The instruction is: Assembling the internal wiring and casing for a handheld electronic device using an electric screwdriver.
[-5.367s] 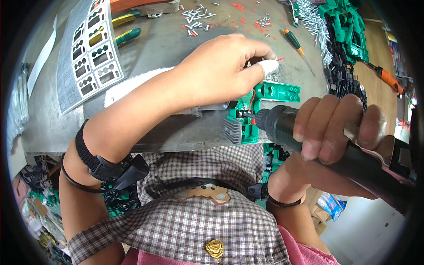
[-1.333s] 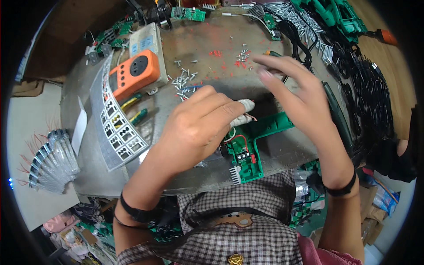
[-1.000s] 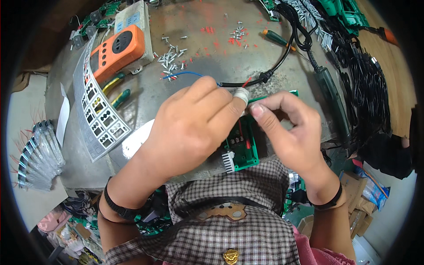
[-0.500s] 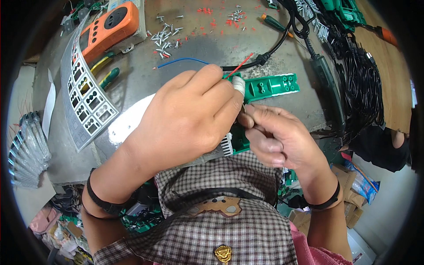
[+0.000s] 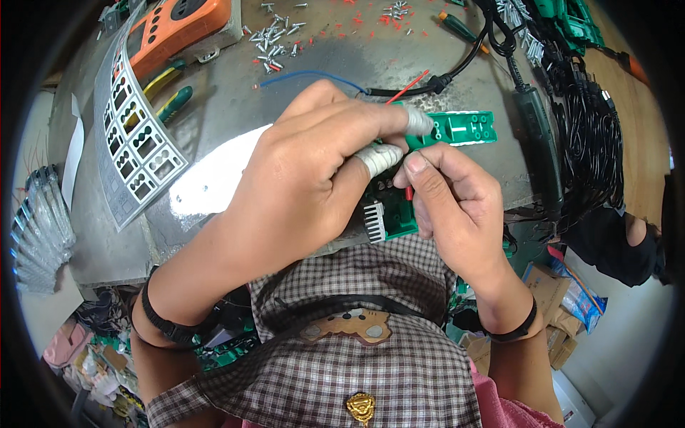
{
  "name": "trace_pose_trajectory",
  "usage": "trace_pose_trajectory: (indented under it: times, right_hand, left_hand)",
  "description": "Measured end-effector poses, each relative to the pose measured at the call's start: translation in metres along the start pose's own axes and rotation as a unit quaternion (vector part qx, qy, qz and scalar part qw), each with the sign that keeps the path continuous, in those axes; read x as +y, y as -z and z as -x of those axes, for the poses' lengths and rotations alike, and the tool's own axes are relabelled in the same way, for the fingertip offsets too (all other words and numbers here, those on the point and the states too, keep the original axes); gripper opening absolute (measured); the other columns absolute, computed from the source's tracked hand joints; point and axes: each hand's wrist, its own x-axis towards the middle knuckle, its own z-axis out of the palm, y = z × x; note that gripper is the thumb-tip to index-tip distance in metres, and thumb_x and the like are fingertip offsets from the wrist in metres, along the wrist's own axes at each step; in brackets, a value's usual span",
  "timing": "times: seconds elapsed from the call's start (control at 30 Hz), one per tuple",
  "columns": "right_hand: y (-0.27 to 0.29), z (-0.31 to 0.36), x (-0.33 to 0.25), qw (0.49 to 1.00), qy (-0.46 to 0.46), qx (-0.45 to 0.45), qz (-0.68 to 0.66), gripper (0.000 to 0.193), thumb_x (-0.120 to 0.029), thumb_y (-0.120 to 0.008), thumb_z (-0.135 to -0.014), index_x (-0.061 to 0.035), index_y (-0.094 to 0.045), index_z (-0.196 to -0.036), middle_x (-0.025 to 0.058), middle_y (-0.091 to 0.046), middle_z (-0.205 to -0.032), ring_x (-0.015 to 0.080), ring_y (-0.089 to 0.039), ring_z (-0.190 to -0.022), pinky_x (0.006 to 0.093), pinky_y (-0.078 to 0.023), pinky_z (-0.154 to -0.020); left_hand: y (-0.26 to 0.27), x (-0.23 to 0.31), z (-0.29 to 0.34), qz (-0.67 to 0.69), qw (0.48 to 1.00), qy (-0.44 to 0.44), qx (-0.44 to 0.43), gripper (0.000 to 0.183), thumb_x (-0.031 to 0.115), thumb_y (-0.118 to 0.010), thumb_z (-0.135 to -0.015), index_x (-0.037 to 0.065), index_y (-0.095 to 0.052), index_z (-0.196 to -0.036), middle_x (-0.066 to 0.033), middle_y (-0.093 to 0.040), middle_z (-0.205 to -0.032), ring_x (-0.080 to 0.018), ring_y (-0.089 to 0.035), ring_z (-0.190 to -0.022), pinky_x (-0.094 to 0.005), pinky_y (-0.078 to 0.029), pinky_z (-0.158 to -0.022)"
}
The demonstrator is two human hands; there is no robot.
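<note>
– What can you see of the part?

– My left hand (image 5: 314,178) covers most of the green housing (image 5: 457,130) at the table's near edge, gripping it.

– The right?

– My right hand (image 5: 449,207) pinches a red wire (image 5: 409,192); its lower end is hidden.

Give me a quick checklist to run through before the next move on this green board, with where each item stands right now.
1. Green board held down: ok, the left hand lies over it and taped fingers press by it.
2. Red wire gripped: ok, the right hand pinches its end at the board.
3. Wire seated in its terminal: cannot tell, the fingers hide the spot.
4. Green plastic cover within reach: ok, it lies just beyond the fingertips.
5. Loose screws kept off the board: ok, they lie far up the metal table.
6. Black cable out of the hands' way: not ok, it ends beside the left fingers.
</note>
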Motion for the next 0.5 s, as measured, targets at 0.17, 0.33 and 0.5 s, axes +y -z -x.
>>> trace_pose_trajectory:
  times: [0.17,0.33,0.5]
  right_hand:
    - [0.001,0.004,-0.002,1.0,-0.007,0.003,-0.027,0.019,-0.015,-0.061,-0.103,0.0016,-0.067,-0.096,0.001,-0.069,-0.083,0.0022,-0.057,-0.074,0.0195,-0.044,-0.065]
    - [0.01,0.008,0.0,0.999,-0.011,0.018,0.04,0.018,-0.015,-0.062,-0.102,-0.0011,-0.069,-0.093,-0.0023,-0.064,-0.08,0.001,-0.051,-0.069,0.0193,-0.039,-0.059]
    - [0.143,0.007,0.021,0.951,0.102,0.23,0.182,0.024,-0.02,-0.054,-0.106,-0.0021,-0.07,-0.105,-0.0022,-0.061,-0.08,0.0041,-0.052,-0.071,0.0183,-0.038,-0.062]
  left_hand:
    - [0.002,0.007,-0.005,-0.023,1.0,-0.019,-0.008,0.054,-0.009,-0.068,-0.079,0.006,-0.066,-0.13,-0.0055,-0.071,-0.098,-0.0205,-0.059,-0.094,-0.0337,-0.049,-0.09]
    - [0.014,0.004,-0.003,-0.016,0.997,-0.003,-0.077,0.064,-0.01,-0.065,-0.075,0.006,-0.062,-0.137,-0.0068,-0.069,-0.093,-0.0216,-0.057,-0.089,-0.0329,-0.049,-0.083]
    - [0.023,0.016,-0.031,-0.087,0.98,-0.049,-0.174,0.061,-0.012,-0.059,-0.076,0.005,-0.058,-0.135,-0.0093,-0.063,-0.087,-0.0263,-0.059,-0.081,-0.0372,-0.05,-0.073]
